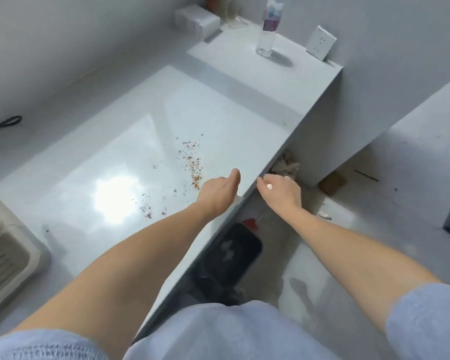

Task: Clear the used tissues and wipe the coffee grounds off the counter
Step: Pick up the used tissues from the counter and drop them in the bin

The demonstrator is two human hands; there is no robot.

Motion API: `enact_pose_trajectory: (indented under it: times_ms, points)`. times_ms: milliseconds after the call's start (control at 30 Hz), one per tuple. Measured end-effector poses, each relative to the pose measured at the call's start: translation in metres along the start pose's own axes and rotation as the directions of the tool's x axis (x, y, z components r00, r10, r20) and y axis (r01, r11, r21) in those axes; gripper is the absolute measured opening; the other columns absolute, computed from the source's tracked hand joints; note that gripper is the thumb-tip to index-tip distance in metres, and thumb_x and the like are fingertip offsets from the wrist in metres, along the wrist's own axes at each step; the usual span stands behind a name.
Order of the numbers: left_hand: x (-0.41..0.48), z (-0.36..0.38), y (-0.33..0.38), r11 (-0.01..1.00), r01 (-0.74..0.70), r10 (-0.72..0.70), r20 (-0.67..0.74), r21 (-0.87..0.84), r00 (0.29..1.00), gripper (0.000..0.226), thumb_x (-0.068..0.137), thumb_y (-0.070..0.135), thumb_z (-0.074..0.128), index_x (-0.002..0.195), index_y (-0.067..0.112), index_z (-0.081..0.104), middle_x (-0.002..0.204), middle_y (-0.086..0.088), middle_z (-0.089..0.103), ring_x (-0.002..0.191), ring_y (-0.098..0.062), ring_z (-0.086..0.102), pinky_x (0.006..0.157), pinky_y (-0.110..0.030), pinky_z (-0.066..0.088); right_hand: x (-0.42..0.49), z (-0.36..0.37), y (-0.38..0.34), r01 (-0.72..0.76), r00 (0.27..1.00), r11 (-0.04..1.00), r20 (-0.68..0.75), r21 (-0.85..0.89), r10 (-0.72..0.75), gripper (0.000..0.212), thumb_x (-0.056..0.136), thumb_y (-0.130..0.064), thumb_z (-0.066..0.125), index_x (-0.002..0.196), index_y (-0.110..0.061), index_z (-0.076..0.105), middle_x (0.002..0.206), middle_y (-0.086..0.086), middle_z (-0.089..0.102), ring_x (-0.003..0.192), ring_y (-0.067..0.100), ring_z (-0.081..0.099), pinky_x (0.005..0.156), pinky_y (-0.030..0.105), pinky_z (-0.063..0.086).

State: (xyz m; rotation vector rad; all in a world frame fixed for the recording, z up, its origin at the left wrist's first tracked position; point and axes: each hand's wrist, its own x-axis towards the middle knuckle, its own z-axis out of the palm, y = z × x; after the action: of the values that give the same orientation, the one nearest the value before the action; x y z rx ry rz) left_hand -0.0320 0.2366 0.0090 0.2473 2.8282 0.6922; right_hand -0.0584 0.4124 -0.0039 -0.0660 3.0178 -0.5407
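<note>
A pale glossy counter (130, 162) runs along grey walls, with brown coffee grounds (190, 162) scattered near its front edge and a water bottle (268, 29) on the raised ledge far behind them. Just in front of the grounds the left hand (220, 190) rests at that edge, fingers curled under; whether it holds anything cannot be told. The right hand (279, 189) hangs past the edge over the floor, loosely curled around something small and white, with crumpled tissues (286, 163) below the counter beyond it and a dark bin (234, 253) underneath.
</note>
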Motion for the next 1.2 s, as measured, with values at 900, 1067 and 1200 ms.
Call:
enact_pose_trajectory:
  times_ms: [900, 1067, 1200]
  points:
    - [-0.047, 0.213, -0.022, 0.113, 0.879, -0.632, 0.649, -0.462, 0.423, 0.064, 0.096, 0.059, 0.022, 0.146, 0.019, 0.021, 0.152, -0.012, 0.034, 0.136, -0.035, 0.037, 0.112, -0.051, 0.030, -0.117, 0.191, 0.073, -0.946, 0.231, -0.073, 0.815, 0.316, 0.531, 0.046, 0.100, -0.042, 0.024, 0.133, -0.019, 0.043, 0.122, 0.009, 0.062, 0.071, 0.022, 0.065, 0.090, 0.041, 0.048]
    - [-0.047, 0.212, -0.024, 0.278, 0.862, -0.576, 0.645, -0.424, 0.503, 0.061, 0.098, 0.053, 0.016, 0.151, 0.023, 0.008, 0.160, -0.004, 0.017, 0.145, -0.027, 0.019, 0.116, -0.043, 0.014, -0.111, 0.200, 0.068, -0.934, 0.342, 0.121, 0.739, 0.338, 0.580, 0.048, 0.100, -0.040, 0.024, 0.138, -0.017, 0.041, 0.137, 0.005, 0.052, 0.102, 0.026, 0.061, 0.107, 0.046, 0.038]
    - [-0.048, 0.200, -0.023, 0.322, 0.850, -0.505, 0.683, -0.418, 0.527, 0.062, 0.098, 0.055, 0.015, 0.151, 0.029, 0.000, 0.161, 0.003, 0.011, 0.147, -0.022, 0.013, 0.117, -0.041, 0.011, -0.109, 0.194, 0.060, -0.836, 0.546, 0.408, 0.621, 0.367, 0.562, 0.048, 0.100, -0.038, 0.026, 0.142, -0.019, 0.038, 0.148, 0.004, 0.042, 0.135, 0.027, 0.039, 0.114, 0.043, 0.028]
